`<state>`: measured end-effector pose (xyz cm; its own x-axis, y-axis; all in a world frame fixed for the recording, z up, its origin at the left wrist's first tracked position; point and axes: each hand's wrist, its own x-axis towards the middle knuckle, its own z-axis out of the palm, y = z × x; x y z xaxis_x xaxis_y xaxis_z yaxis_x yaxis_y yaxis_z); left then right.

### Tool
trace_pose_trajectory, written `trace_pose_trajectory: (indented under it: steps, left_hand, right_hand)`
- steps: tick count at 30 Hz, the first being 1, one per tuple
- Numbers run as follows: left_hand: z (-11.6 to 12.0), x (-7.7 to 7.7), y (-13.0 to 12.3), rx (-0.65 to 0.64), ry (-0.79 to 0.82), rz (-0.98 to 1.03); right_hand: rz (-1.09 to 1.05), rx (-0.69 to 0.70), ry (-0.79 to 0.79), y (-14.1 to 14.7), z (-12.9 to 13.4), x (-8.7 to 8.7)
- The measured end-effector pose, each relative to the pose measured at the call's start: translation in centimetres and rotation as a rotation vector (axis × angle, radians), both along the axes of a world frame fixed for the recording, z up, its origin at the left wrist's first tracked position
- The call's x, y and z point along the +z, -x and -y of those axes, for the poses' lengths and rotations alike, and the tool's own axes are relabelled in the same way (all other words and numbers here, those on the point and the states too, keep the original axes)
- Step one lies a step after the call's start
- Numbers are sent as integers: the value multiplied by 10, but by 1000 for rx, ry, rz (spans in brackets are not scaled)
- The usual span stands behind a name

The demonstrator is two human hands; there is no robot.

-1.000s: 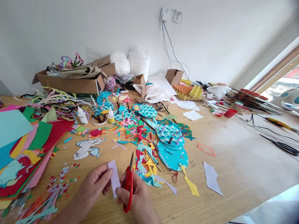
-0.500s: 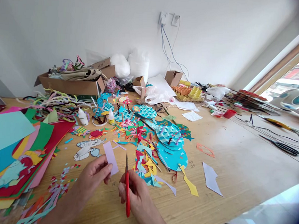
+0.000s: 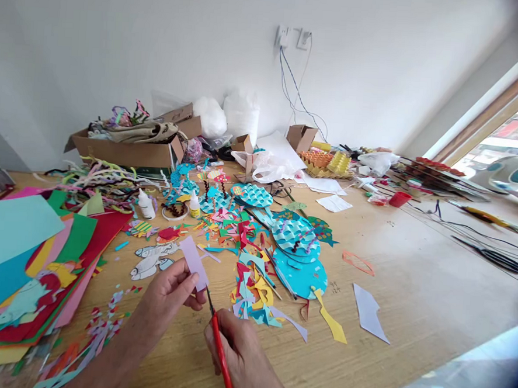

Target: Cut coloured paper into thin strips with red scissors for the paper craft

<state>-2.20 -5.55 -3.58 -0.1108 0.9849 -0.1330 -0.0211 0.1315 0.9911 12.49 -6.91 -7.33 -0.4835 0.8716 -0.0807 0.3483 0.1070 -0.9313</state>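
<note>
Between the thumb and fingers of my left hand [image 3: 174, 291] is a strip of lilac paper [image 3: 193, 261], held upright above the table. My right hand [image 3: 238, 345] is closed around red-handled scissors [image 3: 219, 348]. Their dark blades point up and to the left, with the tips at the lower right edge of the strip; whether they are cutting into it I cannot tell. Left of the strip lie white paper fish cut-outs [image 3: 152, 260]. To the right are coloured paper scraps [image 3: 259, 288] and round blue paper pieces [image 3: 300, 272].
Stacked coloured paper [image 3: 15, 226] covers the table's left side. Pipe cleaners [image 3: 101, 184], small glue bottles [image 3: 145, 204] and a cardboard box [image 3: 125, 151] stand behind. On the right lie a white paper piece [image 3: 369, 312], a red cup [image 3: 400, 198] and black-handled scissors [image 3: 492, 255].
The scissors have tilted left, bringing their tips from beside the lilac strip to its lower edge. My left hand has raised the strip slightly. The view has shifted a little.
</note>
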Motion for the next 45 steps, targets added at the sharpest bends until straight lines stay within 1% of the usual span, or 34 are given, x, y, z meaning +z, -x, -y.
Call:
trace_pose_trajectory:
  steps: [7,17,25,30,36,40,45]
  left_hand:
    - [1,-5,-1,-13,33,19]
    - [2,-8,-1,-56,46,98]
    - [2,-11,-1,-76,61,138]
    - [1,-13,-1,-91,63,136]
    - [1,-16,3,-62,72,119]
    - [2,-15,3,-74,82,119]
    - [4,-14,-2,-111,88,140]
  right_hand:
    - [-46,4,26,0,-1,-4]
    - [-47,-10,10,1,0,-5]
    - [-99,-13,66,0,1,-13]
    - [-59,-32,3,-1,0,-13]
    - [-45,-33,6,0,0,-14]
    - [-64,-32,47,1,1,-16]
    - [-83,-16,83,0,2,-12]
